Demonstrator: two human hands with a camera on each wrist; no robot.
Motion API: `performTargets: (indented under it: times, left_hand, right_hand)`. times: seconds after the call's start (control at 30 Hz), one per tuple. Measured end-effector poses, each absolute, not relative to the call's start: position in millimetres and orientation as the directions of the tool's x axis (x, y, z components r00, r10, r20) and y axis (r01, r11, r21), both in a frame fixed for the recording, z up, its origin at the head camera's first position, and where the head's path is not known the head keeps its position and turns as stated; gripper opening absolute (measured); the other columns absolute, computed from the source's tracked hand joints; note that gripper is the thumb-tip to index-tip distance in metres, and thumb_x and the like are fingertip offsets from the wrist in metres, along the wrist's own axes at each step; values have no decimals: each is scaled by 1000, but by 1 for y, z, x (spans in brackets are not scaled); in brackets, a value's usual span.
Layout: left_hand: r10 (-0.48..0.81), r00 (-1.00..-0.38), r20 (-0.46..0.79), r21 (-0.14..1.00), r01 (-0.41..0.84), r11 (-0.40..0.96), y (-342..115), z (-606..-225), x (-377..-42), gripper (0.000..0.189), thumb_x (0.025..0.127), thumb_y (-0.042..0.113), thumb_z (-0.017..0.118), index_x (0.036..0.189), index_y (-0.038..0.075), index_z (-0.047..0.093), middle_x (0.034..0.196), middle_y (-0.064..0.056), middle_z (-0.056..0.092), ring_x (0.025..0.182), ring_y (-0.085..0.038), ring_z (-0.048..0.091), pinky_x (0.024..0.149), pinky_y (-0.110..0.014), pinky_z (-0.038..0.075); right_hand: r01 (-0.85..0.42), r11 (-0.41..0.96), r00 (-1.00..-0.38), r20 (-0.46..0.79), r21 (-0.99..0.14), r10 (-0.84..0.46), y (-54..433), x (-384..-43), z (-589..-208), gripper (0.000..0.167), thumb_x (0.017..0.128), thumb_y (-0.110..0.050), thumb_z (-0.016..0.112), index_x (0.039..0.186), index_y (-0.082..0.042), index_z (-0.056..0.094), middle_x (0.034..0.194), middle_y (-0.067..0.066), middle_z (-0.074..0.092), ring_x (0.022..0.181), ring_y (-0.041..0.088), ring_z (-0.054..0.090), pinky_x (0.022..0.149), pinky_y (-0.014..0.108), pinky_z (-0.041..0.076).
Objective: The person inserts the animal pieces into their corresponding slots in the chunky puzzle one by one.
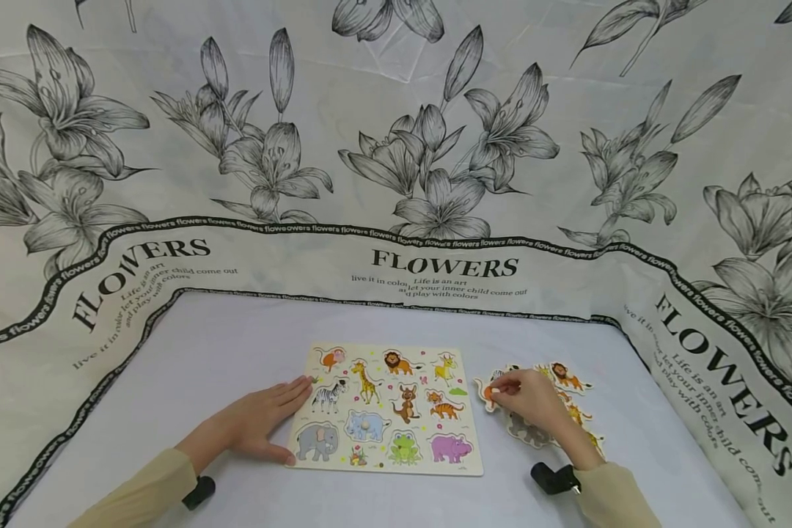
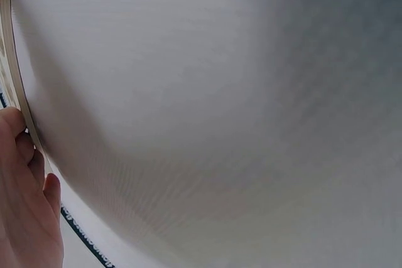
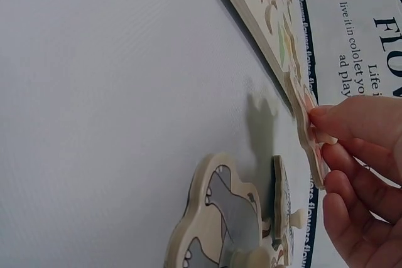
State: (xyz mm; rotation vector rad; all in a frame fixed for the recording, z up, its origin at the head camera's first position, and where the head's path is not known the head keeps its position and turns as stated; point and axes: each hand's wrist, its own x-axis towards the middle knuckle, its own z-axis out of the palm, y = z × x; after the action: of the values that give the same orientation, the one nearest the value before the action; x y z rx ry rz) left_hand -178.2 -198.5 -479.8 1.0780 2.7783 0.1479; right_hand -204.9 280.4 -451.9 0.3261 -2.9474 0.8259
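A wooden animal puzzle board [image 1: 467,418] lies flat on the white cloth. My left hand [image 1: 264,422] rests at its left side, fingers extended along the edge and thumb by the near left corner; the left wrist view shows the fingertips [image 2: 14,120] against the board's edge. On the board, a blue rhino piece [image 1: 376,427] shows a knob. Just right of the board, my right hand [image 1: 534,403] pinches a monkey puzzle piece [image 1: 482,392] between thumb and fingers. In the right wrist view, that piece [image 3: 303,123] is tilted on edge above the cloth.
Loose pieces lie under and beyond my right hand: a lion [image 1: 570,376], a giraffe [image 1: 577,414], a grey elephant [image 1: 528,434] and a partly hidden zebra [image 1: 496,372]. Some overlap. A flower-printed cloth [image 1: 435,286] rises behind the table.
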Motion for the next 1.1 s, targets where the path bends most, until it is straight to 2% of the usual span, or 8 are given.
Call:
performTargets:
  times: [0.37,0.8,1.1]
  left_hand:
    - [671,-733,-113,167,651,740,-199,-479,-178,108,76,78,52,151,5,26,160,-11,22,147,-28,26,116,-44,33]
    - [677,-728,-106,161,659,734,-199,-481,-178,108,76,77,52,151,4,26,160,-12,22,147,-29,25,116,-45,33]
    - [678,-728,-101,154,662,734,-199,-482,-179,108,76,78,51,151,4,26,160,-11,22,147,-28,25,116,-45,33]
  right_hand:
    - [-207,818,-978,116,-537,-171,256,-206,-449,9,79,-13,76,88,-10,75,79,-1,69,71,8,56,59,18,48]
    - [-236,768,-971,169,-595,-168,223,-205,-454,9,76,-10,78,84,-8,75,74,-1,70,66,5,59,58,17,51]
    - [-331,745,-943,213,-579,-254,207,-210,-450,8,77,-11,78,84,-10,75,73,-3,69,63,4,58,57,17,50]
